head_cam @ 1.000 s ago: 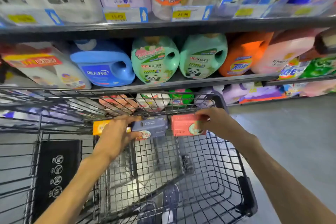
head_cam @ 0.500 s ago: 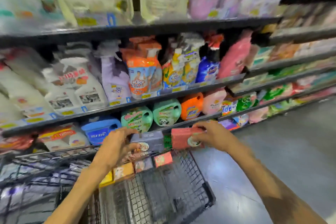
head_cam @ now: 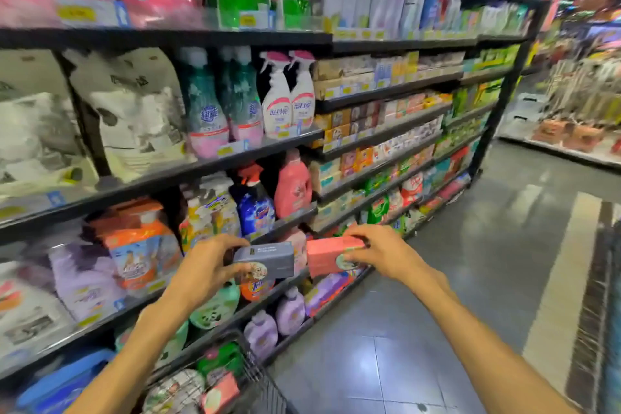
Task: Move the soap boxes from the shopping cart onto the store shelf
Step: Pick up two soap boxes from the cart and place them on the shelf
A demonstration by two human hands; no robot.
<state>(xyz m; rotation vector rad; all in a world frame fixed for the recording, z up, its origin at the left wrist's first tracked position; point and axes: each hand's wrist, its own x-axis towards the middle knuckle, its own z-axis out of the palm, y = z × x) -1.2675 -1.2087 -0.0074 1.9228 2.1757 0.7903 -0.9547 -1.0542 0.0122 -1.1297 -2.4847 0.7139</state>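
I saw the shelves (head_cam: 188, 175) to my left packed tight with bottles (head_cam: 292, 185). The floor (head_cam: 453, 279) lay open to my right, and the cart (head_cam: 262, 376) stood low ahead.

Both hands have lifted clear of the shopping cart (head_cam: 255, 376): the left hand (head_cam: 205, 265) carries the grey soap box (head_cam: 263, 260) and the right hand (head_cam: 383, 252) the pink soap box (head_cam: 327, 255) up before the store shelf (head_cam: 279, 222).

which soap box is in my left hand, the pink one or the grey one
The dark grey cardboard soap box: your left hand grips it. The pink cardboard soap box is in your right hand.
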